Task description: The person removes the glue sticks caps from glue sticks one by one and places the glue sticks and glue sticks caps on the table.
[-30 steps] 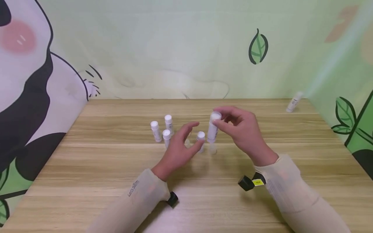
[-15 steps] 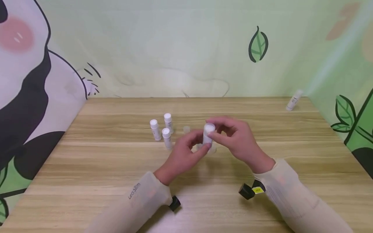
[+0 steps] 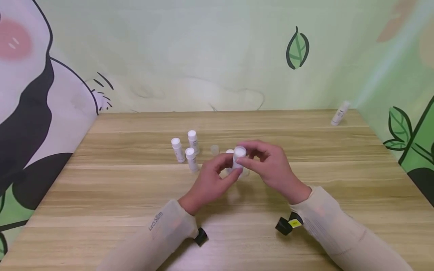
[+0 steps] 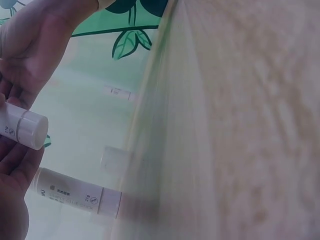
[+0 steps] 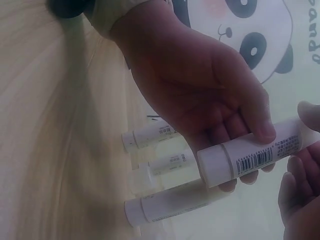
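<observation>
A white glue stick (image 3: 239,155) is held upright above the table between both hands. My left hand (image 3: 214,180) grips its lower part with thumb and fingers. Higher up, near the top end, my right hand (image 3: 269,163) pinches it. In the right wrist view the barcode side of the glue stick (image 5: 255,156) shows, the left thumb pressed on it. Another glue stick (image 4: 75,192) stands close behind, mostly covered by the hands in the head view. Small translucent caps lie nearby, one behind the hands (image 3: 215,149) and one partly hidden by the right hand (image 3: 246,172).
To the left of the hands, three more glue sticks (image 3: 191,160) stand upright in a group on the wooden table (image 3: 135,188). A further glue stick (image 3: 340,113) stands at the back right corner. A printed cloth (image 3: 176,56) hangs behind the table.
My left hand has moved right and taken hold of the glue stick, which the right hand held alone earlier. The right hand has brought it down and slightly left.
</observation>
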`<state>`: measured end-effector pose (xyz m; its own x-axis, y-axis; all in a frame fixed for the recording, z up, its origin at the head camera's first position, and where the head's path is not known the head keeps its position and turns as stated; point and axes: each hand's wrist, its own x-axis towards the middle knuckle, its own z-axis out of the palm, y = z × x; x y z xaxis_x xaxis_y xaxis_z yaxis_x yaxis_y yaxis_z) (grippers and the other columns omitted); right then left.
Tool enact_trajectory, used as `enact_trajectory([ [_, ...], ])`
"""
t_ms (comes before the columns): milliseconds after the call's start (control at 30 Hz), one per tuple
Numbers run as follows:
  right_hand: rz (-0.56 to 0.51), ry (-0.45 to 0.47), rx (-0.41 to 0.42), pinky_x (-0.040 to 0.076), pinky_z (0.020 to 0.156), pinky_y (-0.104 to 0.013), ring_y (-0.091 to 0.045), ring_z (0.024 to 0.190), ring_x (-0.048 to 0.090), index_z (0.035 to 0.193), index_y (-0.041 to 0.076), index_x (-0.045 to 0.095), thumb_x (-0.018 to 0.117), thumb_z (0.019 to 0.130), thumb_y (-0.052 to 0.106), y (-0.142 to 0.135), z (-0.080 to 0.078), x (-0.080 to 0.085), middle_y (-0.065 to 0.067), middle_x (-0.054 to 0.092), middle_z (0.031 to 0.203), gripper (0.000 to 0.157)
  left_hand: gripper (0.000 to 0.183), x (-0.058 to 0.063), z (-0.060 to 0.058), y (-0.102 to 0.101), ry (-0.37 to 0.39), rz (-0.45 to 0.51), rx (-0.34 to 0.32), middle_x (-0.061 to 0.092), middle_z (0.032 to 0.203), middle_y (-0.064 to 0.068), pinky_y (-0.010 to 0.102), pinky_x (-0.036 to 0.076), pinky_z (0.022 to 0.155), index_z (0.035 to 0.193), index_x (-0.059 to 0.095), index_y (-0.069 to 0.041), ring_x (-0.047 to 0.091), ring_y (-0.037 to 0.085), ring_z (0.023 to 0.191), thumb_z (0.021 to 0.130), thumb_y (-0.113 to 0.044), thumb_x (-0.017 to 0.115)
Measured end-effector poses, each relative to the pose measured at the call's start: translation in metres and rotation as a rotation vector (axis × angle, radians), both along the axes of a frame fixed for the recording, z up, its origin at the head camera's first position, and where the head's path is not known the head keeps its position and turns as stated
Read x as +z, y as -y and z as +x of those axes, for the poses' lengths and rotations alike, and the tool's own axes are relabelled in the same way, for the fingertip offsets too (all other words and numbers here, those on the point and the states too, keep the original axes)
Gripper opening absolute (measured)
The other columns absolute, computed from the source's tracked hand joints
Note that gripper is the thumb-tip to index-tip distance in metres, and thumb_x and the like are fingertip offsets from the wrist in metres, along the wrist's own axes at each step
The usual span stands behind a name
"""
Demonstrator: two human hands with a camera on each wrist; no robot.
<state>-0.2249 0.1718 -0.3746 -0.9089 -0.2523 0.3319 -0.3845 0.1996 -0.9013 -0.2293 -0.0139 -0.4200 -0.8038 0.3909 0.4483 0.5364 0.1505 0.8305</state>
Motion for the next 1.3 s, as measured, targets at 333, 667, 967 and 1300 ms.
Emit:
enact_trajectory([
  [333,0.001,-0.008,-0.008,0.051,0.069,-0.024,-0.015,0.086,0.061,0.113,0.011,0.07,0.077,0.083,0.015,0.001,0.001,-0.001,0.002,0.068,0.093,0.031,0.026,-0.005,-0.002,0.0,-0.015,0.011,-0.01,0.07,0.108,0.003,0.043,0.056,0.088,0.118,0.063,-0.01,0.064,0.013,0.096,0.093,-0.017,0.065],
  [667,-0.059,-0.06,-0.039,0.052,0.071,-0.021,-0.013,0.082,0.059,0.112,0.004,0.07,0.075,0.083,0.005,-0.001,0.001,0.006,0.008,0.067,0.089,0.029,0.025,-0.006,-0.003,-0.001,0.02,0.007,-0.031,0.069,0.103,0.006,0.04,0.056,0.089,0.116,0.064,-0.007,0.064,0.014,0.094,0.092,-0.013,0.066],
  [967,-0.076,-0.058,-0.063,0.052,0.073,-0.02,-0.012,0.082,0.058,0.114,0.0,0.068,0.074,0.083,0.002,-0.001,0.001,0.009,0.01,0.066,0.089,0.031,0.025,-0.008,-0.004,0.0,0.023,-0.003,-0.008,0.07,0.102,0.005,0.033,0.055,0.09,0.116,0.064,-0.008,0.065,0.014,0.094,0.092,-0.015,0.067],
  [1300,-0.073,0.015,-0.164,0.054,0.08,-0.02,-0.014,0.088,0.061,0.119,0.009,0.067,0.073,0.087,0.019,-0.012,-0.016,-0.002,0.005,0.065,0.097,0.033,0.026,-0.006,-0.004,0.002,0.029,-0.018,0.009,0.07,0.104,0.005,0.033,0.054,0.093,0.116,0.064,-0.009,0.065,0.015,0.096,0.091,-0.015,0.067],
])
